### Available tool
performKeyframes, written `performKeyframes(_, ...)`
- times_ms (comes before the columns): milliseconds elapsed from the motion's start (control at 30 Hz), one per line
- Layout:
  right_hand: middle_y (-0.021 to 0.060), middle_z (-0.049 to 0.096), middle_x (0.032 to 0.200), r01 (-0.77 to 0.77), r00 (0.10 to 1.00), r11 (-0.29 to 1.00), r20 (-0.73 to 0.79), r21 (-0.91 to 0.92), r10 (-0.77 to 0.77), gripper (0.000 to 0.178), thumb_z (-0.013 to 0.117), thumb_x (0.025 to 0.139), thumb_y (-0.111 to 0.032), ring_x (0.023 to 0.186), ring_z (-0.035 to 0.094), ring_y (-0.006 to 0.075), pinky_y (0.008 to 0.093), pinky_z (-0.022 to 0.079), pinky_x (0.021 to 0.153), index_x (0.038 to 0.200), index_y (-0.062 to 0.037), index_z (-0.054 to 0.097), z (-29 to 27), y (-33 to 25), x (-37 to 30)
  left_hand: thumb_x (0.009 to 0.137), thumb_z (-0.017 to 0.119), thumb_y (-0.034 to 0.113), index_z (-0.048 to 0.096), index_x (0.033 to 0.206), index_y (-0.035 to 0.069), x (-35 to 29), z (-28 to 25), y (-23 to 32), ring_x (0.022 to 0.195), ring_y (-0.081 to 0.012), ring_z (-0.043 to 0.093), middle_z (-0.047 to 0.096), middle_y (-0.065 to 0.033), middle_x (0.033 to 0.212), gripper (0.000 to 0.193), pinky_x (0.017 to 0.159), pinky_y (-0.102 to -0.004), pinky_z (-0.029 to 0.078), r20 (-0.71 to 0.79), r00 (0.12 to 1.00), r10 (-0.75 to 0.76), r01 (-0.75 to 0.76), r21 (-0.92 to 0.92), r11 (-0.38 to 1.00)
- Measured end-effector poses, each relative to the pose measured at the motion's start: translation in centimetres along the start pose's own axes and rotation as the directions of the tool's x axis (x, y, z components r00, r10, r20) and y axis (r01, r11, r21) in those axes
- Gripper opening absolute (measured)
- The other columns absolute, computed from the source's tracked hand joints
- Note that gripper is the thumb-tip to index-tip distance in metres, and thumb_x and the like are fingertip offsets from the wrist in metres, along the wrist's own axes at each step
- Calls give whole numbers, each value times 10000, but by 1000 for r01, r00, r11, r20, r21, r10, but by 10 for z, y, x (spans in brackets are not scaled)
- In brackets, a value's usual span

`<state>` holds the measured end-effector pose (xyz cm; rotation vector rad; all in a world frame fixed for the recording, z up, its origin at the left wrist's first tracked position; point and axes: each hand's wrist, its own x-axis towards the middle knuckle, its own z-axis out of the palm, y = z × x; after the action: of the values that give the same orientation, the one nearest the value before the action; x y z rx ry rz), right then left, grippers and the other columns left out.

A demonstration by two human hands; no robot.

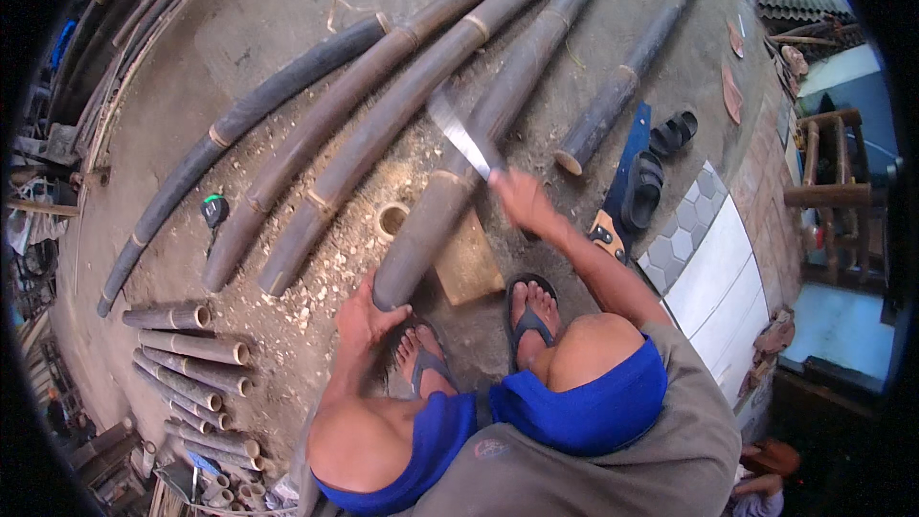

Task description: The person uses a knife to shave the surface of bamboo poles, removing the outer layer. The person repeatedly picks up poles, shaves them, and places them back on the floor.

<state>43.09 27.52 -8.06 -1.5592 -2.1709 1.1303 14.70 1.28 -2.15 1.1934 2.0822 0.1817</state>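
Note:
A thick dark bamboo pole (436, 206) slants away from me, its near part resting across a pale wooden block (476, 271). My left hand (366, 318) is wrapped round its near end, just in front of my left foot. In my right hand (525, 203) is a machete (461, 139), its blade slightly blurred over the pole, pointing to the far left. Whether the blade touches the bamboo I cannot tell. A light ring marks a node on the pole close to the machete. Wood chips lie scattered on the ground left of the block.
Several long bamboo poles (383, 134) lie to the left, and another pole (622, 86) to the right. Short bamboo pieces (196, 347) are stacked at lower left. A tape measure (214, 210), a cut bamboo ring (391, 219), a handsaw (622, 172) and sandals (647, 190) lie nearby.

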Motion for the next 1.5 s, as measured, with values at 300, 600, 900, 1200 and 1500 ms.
performKeyframes(300,343,650,824,56,997,997,40,43,-58,615,536,1053,-530,835,670,497,543,505,738,875,50,637,-2,-9,-9,651,930,476,479,1549,167,-4,3,8,1118,-405,727,727,-231,1253,1052,954,-489,575,-82,997,-9,16,89,996)
performKeyframes(600,299,696,925,117,992,987,50,-114,-112,588,514,1060,-536,866,682,498,566,527,753,930,11,687,-8,5,11,682,906,468,471,1559,201,-5,-11,22,1162,-399,703,703,-212,1300,1015,978,-502,560,31,998,-63,62,15,998)
performKeyframes(900,294,691,913,47,994,999,95,14,-48,515,525,1067,-492,888,689,493,548,525,750,968,-11,677,-7,-15,-11,685,890,514,426,1588,232,-8,5,16,1143,-380,714,702,-205,1279,1053,944,-523,578,-47,996,-75,82,154,985)
performKeyframes(1200,328,668,841,-174,982,965,-41,198,186,621,524,1055,-537,883,688,520,566,517,762,893,47,660,-5,3,11,656,918,498,462,1578,186,0,-5,5,1126,-398,727,730,-226,1254,1075,973,-491,570,-1,999,-51,51,7,999)
performKeyframes(1500,300,695,936,68,997,993,34,-98,-65,579,506,1066,-514,943,679,504,560,531,802,922,18,685,-24,1,19,652,914,510,471,1580,185,1,-10,8,1164,-399,711,728,-239,1259,1079,1012,-482,549,64,997,-47,52,-87,995)
